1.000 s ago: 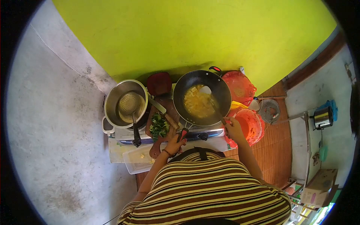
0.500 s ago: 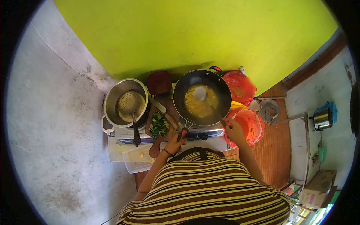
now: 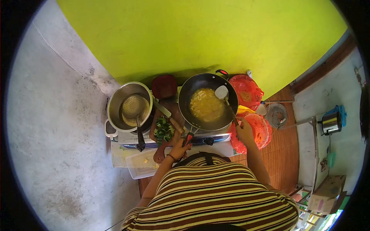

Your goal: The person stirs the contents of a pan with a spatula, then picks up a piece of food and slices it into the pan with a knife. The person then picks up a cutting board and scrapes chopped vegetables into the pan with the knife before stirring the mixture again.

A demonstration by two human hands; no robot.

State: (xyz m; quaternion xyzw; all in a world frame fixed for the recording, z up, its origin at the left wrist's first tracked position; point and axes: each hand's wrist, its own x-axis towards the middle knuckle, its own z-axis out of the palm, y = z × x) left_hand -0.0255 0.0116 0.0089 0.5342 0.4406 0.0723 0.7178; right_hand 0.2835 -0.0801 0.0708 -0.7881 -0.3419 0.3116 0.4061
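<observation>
A black wok (image 3: 185, 90) stands on the stove, with yellow food in broth (image 3: 207, 104) inside. My left hand (image 3: 179, 149) is closed round the red and black wok handle (image 3: 188, 138). In my right hand (image 3: 243, 131) is the handle of a spatula (image 3: 221, 92), whose pale blade is over the wok's right inner side. Left of the wok, a wooden cutting board (image 3: 160, 154) bears chopped greens (image 3: 163, 129) and a knife (image 3: 162, 109). A steel pot (image 3: 112, 101) at the far left holds a perforated skimmer (image 3: 133, 106).
A dark red bowl (image 3: 164, 86) stands behind the board. Red plastic-lined containers (image 3: 245, 91) (image 3: 259, 129) and a small cup (image 3: 261, 109) are right of the wok. A clear tray (image 3: 134, 169) lies front left. The green wall (image 3: 200, 34) rises behind.
My right hand has moved slightly right, and the spatula's blade has gone from the food to the wok's right side. My left hand still holds the handle.
</observation>
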